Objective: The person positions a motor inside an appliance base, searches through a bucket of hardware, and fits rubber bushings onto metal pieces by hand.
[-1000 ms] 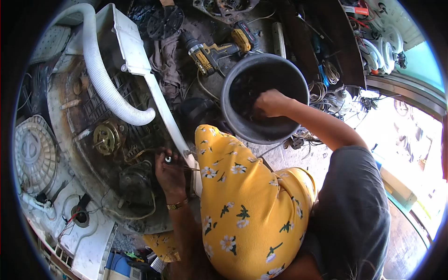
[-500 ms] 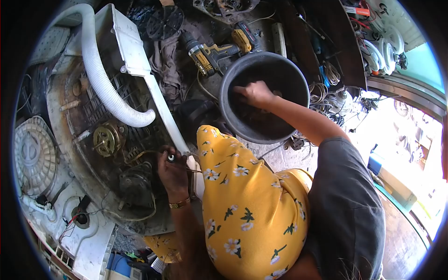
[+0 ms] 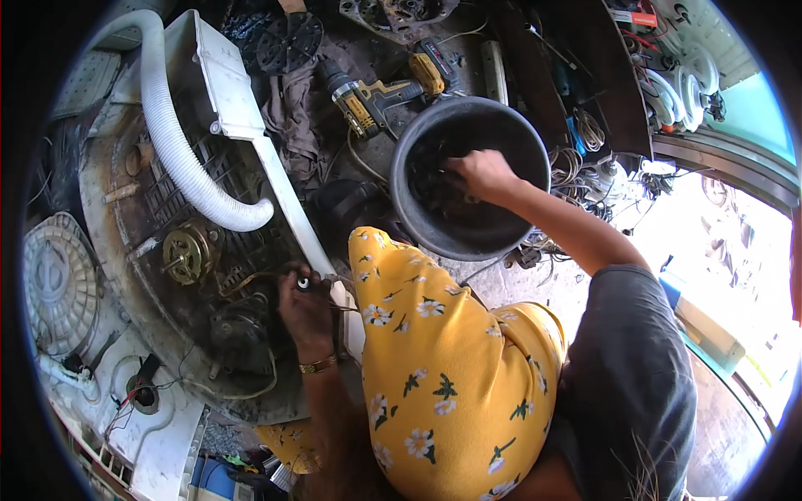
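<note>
My right hand (image 3: 486,175) reaches down into a deep black bucket (image 3: 539,150). Its fingers are curled together over dark loose pieces (image 3: 439,179) at the bottom, and shadow hides the fingertips. Closed around a small part with a pale round end (image 3: 303,284), my left hand (image 3: 305,313) rests by the edge of the opened washing machine body (image 3: 180,351). Close to that hand are thin wires and a dark round motor (image 3: 242,330). A second motor with a brassy face and a shaft (image 3: 181,257) sits further left.
Beyond the bucket lies a yellow and black cordless drill (image 3: 376,96). A white corrugated hose (image 3: 167,125) arches over the machine body. Coiled cables (image 3: 568,171) lie right of the bucket. A ribbed white round cover (image 3: 54,267) is at far left.
Inside the bucket my right hand has moved right and slightly down in view, its fingers now bent downward. My left hand keeps its hold on the small part.
</note>
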### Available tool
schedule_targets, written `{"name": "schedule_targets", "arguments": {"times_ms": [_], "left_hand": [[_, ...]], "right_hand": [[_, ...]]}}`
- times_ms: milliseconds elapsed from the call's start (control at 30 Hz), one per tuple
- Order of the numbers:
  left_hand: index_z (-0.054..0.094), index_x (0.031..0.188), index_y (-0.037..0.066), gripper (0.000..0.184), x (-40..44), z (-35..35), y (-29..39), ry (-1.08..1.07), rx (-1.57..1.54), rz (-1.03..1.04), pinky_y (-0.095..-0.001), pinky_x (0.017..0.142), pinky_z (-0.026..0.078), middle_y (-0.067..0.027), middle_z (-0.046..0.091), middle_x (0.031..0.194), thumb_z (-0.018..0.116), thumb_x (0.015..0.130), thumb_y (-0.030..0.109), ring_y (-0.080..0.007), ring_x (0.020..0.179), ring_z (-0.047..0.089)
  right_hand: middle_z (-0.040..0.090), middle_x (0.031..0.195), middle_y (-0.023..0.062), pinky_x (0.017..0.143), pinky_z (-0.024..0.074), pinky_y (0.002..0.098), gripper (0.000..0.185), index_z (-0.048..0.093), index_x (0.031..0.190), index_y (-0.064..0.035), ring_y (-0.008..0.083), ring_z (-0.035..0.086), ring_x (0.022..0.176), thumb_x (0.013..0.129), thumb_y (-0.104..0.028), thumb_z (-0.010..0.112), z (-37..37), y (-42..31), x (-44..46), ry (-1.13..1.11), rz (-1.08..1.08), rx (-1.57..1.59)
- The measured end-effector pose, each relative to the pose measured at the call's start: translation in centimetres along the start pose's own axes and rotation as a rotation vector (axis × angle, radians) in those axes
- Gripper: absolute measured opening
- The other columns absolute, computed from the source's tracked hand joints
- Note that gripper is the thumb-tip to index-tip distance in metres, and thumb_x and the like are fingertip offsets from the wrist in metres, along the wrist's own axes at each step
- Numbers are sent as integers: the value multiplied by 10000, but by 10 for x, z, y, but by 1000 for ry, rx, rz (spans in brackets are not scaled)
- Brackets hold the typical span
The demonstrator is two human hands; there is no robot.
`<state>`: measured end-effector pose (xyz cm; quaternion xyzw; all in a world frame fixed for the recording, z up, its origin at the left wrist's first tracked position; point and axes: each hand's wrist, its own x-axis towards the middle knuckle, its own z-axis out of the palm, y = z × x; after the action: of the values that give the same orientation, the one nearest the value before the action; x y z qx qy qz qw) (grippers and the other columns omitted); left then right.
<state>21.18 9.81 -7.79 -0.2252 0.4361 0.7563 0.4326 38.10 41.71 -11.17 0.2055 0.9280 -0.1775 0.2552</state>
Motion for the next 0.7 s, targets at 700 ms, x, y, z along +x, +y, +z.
{"name": "schedule_targets", "arguments": {"times_ms": [700], "left_hand": [[501, 972, 107, 111, -1, 7, 2, 5, 32, 18, -307, 704, 458, -2, 490, 840, 454, 908, 186, -125, 760, 498]], "right_hand": [[634, 696, 151, 586, 505, 426, 180, 627, 905, -127, 320, 632, 649, 820, -276, 573, 40, -4, -19, -33, -129, 77]]}}
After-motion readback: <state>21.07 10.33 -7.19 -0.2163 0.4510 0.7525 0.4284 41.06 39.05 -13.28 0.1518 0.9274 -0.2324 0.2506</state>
